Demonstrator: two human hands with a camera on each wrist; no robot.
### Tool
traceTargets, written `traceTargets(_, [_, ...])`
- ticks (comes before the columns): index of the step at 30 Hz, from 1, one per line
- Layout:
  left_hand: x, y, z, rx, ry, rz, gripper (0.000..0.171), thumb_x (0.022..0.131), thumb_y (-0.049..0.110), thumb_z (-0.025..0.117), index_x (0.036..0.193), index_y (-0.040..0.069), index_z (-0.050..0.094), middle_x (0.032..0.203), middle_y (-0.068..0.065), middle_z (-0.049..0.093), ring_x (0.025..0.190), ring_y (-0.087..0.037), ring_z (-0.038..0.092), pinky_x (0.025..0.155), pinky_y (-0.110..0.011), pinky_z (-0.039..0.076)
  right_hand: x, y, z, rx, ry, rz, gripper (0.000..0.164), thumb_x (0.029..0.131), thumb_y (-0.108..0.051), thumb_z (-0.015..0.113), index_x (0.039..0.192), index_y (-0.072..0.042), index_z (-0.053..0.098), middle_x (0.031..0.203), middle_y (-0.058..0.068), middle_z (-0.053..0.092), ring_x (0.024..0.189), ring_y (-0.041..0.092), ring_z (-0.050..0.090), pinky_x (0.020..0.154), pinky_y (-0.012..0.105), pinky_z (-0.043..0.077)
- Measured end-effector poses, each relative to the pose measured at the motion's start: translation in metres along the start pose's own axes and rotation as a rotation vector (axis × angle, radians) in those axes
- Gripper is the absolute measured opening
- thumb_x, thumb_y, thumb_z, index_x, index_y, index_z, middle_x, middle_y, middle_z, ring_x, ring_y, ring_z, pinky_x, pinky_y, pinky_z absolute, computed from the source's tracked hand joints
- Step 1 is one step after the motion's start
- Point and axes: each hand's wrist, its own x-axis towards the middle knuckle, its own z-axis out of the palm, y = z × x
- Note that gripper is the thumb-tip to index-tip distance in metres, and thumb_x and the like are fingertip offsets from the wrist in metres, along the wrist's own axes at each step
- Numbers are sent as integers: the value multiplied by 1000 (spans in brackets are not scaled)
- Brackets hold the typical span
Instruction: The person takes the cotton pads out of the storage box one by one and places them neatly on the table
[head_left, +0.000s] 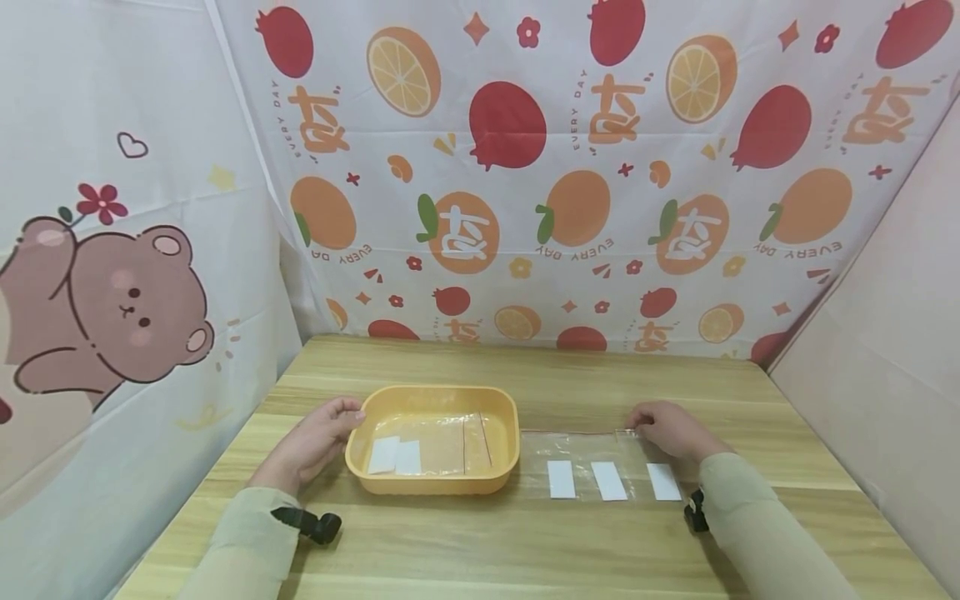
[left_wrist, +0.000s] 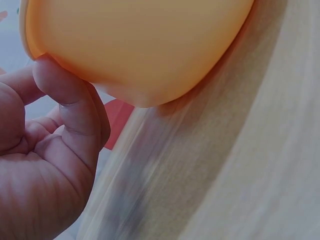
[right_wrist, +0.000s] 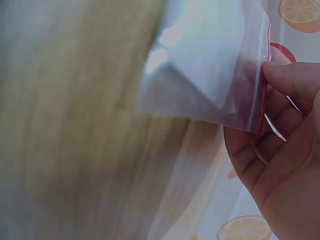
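We find the yellow rounded-rectangular plastic basin (head_left: 432, 486) on the pale wood-grain desk (head_left: 480, 550). At its ten o'clock, the fingers of the left hand (head_left: 315, 443) grip the rim. Inside, we note a red-lined clear plastic bag (head_left: 442, 446) and, toward eight o'clock, two white rectangular cards (head_left: 383, 457). At the basin's three o'clock, the fingers of the right hand (head_left: 673, 429) pinch the red-edged clear plastic zip bag (right_wrist: 187, 102); three further white rectangular cards (head_left: 608, 482) show between that hand's six and eight o'clock.

The head view is bright and evenly lit, while both wrist views are dimmer, showing the tabletop (right_wrist: 75, 125) blurred, white glare on the plastic bag (right_wrist: 205, 70) at right-wrist upper centre, and apparently a soft shadow at left-wrist lower left.
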Motion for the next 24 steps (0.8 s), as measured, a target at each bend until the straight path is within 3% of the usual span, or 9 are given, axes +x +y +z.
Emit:
traceTargets(8, [0, 1, 2, -7, -12, 2, 43, 107, 20, 53, 135, -8, 37, 117, -14, 57, 101, -19, 60, 81, -31, 56, 2, -1, -3, 4, 35, -3, 18, 96, -2, 60, 100, -16, 71, 99, -3, 68, 96, 20, 62, 88, 48, 51])
traceTargets(13, [1, 1, 1, -2, -15, 8, 44, 107, 20, 52, 136, -9, 36, 118, -16, 57, 103, -20, 60, 82, -31, 56, 2, -10, -9, 7, 62, -22, 16, 98, -6, 61, 109, -11, 71, 108, 4, 71, 105, 27, 64, 93, 52, 51])
traceTargets(19, [2, -2, -1, 5, -5, 6, 42, 107, 20, 53, 134, -8, 38, 119, -17, 57, 103, -20, 60, 83, -31, 56, 2, -37, -14, 86, 42, -63, 21, 102, -15, 58, 120, -10, 69, 121, 9, 68, 116, 33, 61, 97, 54, 49])
traceTargets(24, [2, -4, -2, 1, 5, 2, 40, 107, 19, 52, 133, -8, 39, 118, -18, 58, 103, -20, 60, 81, -31, 56, 2, -74, -13, 199, 21, -91, 27, 102, -22, 60, 127, -13, 66, 125, 6, 66, 112, 27, 61, 91, 47, 53])
